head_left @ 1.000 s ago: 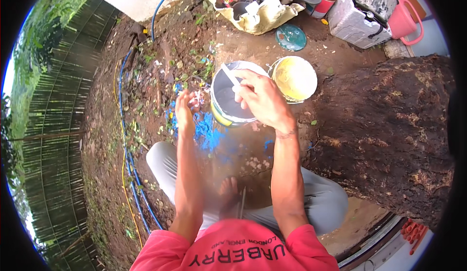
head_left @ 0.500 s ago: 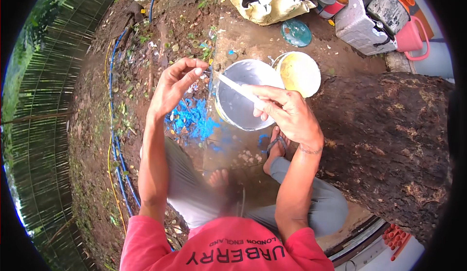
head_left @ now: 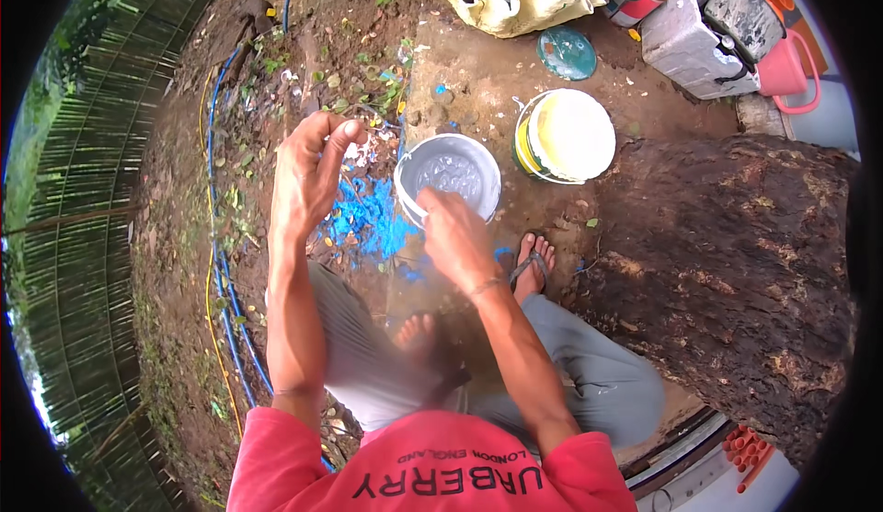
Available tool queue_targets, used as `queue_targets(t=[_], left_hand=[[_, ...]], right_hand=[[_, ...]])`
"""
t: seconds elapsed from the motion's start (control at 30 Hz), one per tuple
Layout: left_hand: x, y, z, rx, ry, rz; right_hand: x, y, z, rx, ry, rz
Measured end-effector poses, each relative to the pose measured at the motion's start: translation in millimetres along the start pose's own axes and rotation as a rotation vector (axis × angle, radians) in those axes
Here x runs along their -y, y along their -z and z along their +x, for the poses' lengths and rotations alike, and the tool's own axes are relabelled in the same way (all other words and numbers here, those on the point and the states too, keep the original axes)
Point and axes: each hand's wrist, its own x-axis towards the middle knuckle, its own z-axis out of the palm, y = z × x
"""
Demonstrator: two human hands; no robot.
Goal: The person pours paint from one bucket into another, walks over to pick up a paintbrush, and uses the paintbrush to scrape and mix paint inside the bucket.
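Observation:
My right hand (head_left: 452, 241) is closed, slightly blurred, over the near rim of a pale bucket (head_left: 493, 184). Whatever is in its fingers is hidden beneath the hand. Grey liquid (head_left: 451, 172) with a rippled, shiny surface lies inside the bucket. To the left of the bucket, my left hand (head_left: 308, 176) is raised with curled fingers and the thumb against them. I cannot make out anything in its grip. Beside the first bucket on the right stands a yellow-and-white bucket (head_left: 572, 135), its top brightly lit.
Blue paint (head_left: 368, 222) stains the ground. A teal lid (head_left: 567, 53) lies beyond the buckets, near a filled sack (head_left: 515, 11). A grey-white box (head_left: 690, 47) and a pink jug (head_left: 786, 70) stand far right. A large brown log-like mass (head_left: 736, 273) borders the right. Hoses (head_left: 216, 236) run left.
The grey-liquid bucket appears smaller and slightly left, apart from the yellow one. My right hand has moved left and down; the white strip seen in it is hidden. My left hand has shifted slightly left.

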Motion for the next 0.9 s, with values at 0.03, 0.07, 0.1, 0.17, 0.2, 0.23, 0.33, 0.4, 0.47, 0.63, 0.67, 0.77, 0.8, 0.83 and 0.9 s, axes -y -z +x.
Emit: queue_targets(t=[0.03,0.07,0.1,0.17,0.2,0.23,0.33,0.4,0.47,0.63,0.67,0.77,0.8,0.83,0.9], left_hand=[[-1,1,-1,0.009,0.004,-0.008],[-2,1,-2,0.011,0.016,0.006],[-2,1,-2,0.003,0.034,0.026],[-2,1,-1,-0.015,0.013,0.023],[-2,0,0,-0.004,0.028,0.047],[-1,0,2,-0.013,0.036,0.077],[3,-5,6,-0.024,0.066,0.032],[7,-8,9,-0.032,0.063,0.054],[11,-13,12,-0.077,0.085,-0.056],[14,-21,19,-0.094,0.0,-0.149],[14,-22,19,-0.1,0.032,-0.112],[9,-24,19,-0.063,0.053,-0.059],[7,-25,20,-0.019,0.039,-0.007],[5,-26,19,0.009,0.015,0.043],[1,-28,20,0.038,-0.018,-0.001]], right_hand=[[4,-10,-5,-0.023,0.035,-0.084],[8,-20,-10,-0.002,-0.004,-0.155],[11,-30,-14,-0.035,0.004,-0.209],[16,-46,-21,0.017,-0.049,-0.294],[18,-53,-23,0.081,-0.08,-0.355],[18,-58,-25,0.045,-0.081,-0.364],[18,-66,-29,0.055,-0.09,-0.421],[17,-66,-29,0.034,-0.082,-0.429],[16,-63,-27,0.07,-0.118,-0.355],[15,-42,-17,0.035,-0.126,-0.301],[14,-35,-14,-0.014,-0.122,-0.227],[5,-13,1,-0.076,-0.132,-0.099],[1,-6,6,-0.082,-0.141,-0.033],[-3,1,11,-0.111,-0.126,0.048],[-10,13,21,-0.075,-0.224,0.068]])
